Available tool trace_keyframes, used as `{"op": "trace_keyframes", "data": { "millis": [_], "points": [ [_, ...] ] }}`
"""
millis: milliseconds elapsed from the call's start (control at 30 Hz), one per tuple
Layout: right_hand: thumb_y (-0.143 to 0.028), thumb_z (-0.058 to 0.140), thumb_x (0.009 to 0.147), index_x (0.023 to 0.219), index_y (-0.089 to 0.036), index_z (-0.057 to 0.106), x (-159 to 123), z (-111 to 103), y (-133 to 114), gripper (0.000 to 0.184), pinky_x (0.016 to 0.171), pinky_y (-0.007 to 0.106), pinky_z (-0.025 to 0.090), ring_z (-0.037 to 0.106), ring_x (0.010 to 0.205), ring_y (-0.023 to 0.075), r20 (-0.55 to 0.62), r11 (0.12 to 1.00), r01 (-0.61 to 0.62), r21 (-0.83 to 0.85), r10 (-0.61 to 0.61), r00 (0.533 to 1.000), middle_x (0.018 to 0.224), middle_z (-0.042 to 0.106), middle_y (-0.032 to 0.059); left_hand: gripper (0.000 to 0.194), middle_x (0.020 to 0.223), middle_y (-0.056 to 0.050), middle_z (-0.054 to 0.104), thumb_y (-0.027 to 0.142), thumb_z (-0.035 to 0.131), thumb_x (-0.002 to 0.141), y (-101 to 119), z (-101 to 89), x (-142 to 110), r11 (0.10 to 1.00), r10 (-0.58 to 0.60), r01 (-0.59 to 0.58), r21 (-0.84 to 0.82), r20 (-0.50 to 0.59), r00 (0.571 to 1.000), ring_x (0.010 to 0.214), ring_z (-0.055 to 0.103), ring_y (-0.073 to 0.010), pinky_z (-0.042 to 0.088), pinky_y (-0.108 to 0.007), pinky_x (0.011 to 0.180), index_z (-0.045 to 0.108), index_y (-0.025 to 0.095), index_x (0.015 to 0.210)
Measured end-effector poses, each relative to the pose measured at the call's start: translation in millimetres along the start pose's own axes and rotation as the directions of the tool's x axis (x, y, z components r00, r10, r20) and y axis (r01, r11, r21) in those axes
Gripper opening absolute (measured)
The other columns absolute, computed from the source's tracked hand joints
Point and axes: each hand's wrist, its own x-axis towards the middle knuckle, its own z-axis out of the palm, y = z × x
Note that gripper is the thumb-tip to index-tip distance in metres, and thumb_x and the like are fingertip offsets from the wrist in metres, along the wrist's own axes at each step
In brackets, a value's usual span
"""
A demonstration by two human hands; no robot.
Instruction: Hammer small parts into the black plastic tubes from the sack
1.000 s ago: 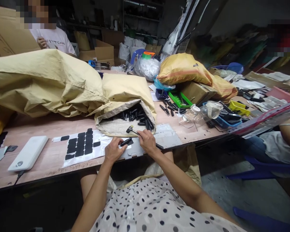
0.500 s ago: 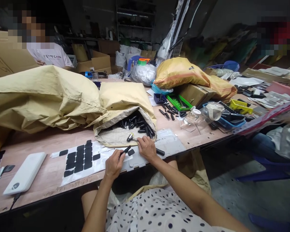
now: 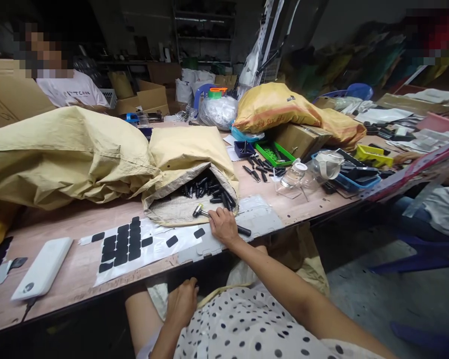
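My right hand rests on the table edge, closed round the handle of a small hammer, whose head lies just in front of the open sack. That tan sack lies on its side with several black stick-shaped parts spilling at its mouth. My left hand is down below the table edge at my lap, fingers curled; what it holds is hidden. A white sheet with several black pads lies left of the hammer, on the wooden table. A grey flat plate lies under my right wrist.
A big tan sack fills the left half of the table. A white power bank lies at the front left. Green, blue and yellow trays, a clear jar and more sacks crowd the right. Other people sit at the far left and right.
My left hand has left the table with the black part it pinched and dropped to my lap. The right hand stays on the hammer. The view has shifted slightly.
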Motion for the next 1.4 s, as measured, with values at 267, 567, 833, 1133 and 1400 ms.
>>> {"op": "trace_keyframes", "data": {
  "millis": [267,567,833,1133,1400],
  "points": [
    [-0.025,0.053,0.098,0.114,-0.022,0.068,2,-2,-5,0.022,0.076,0.036,0.034,0.050,0.093,0.0260,0.045,1.000,-0.020,0.000,0.020,0.999,0.097,0.063,0.0096,0.026,0.080,0.000,0.077,0.035,0.053,0.094,41,-97.1,14,0.794,0.428,-0.414,-0.445,-0.074,0.901,0.074,0.070,-0.0184,0.052,-0.027,0.070,0.076,0.024,0.097],
    [-0.023,0.053,0.094,0.120,-0.014,0.066,2,3,-6,0.030,0.075,0.037,0.035,0.048,0.091,0.0263,0.036,1.000,0.002,-0.031,-0.001,0.999,0.100,0.064,0.0133,0.020,0.114,-0.009,0.071,0.022,0.067,0.085,97,-160.7,157,0.967,0.243,-0.250,0.050,-0.469,0.849,0.113,0.063,-0.0287,0.051,-0.037,0.095,0.075,0.024,0.104],
    [-0.026,0.053,0.096,0.104,-0.020,0.068,2,-1,-8,0.018,0.073,0.036,0.032,0.047,0.090,0.0252,0.036,1.000,0.009,-0.018,-0.009,0.999,0.094,0.061,0.0095,0.009,0.101,-0.007,0.074,0.022,0.070,0.080,80,-170.4,168,0.975,0.220,-0.190,0.113,-0.422,0.880,0.107,0.063,-0.0297,0.050,-0.036,0.089,0.074,0.025,0.088],
    [-0.027,0.053,0.099,0.112,-0.022,0.068,1,-8,-7,0.020,0.077,0.035,0.032,0.047,0.093,0.0249,0.082,1.000,-0.029,0.012,0.028,0.996,0.098,0.062,0.0087,0.016,0.090,-0.002,0.074,0.037,0.069,0.081,-24,-133.9,94,0.855,0.194,-0.441,-0.274,-0.620,0.760,0.090,0.062,-0.0248,0.051,-0.036,0.081,0.074,0.025,0.090],
    [-0.025,0.050,0.101,0.120,-0.025,0.071,3,-7,1,0.028,0.079,0.034,0.038,0.051,0.093,0.0242,0.092,0.996,-0.057,0.065,0.051,0.994,0.096,0.064,0.0089,0.009,0.089,-0.003,0.073,0.029,0.071,0.080,-21,-85.4,90,0.842,0.242,-0.482,-0.241,-0.630,0.738,0.089,0.060,-0.0248,0.050,-0.039,0.085,0.073,0.025,0.088]
  ]
}}
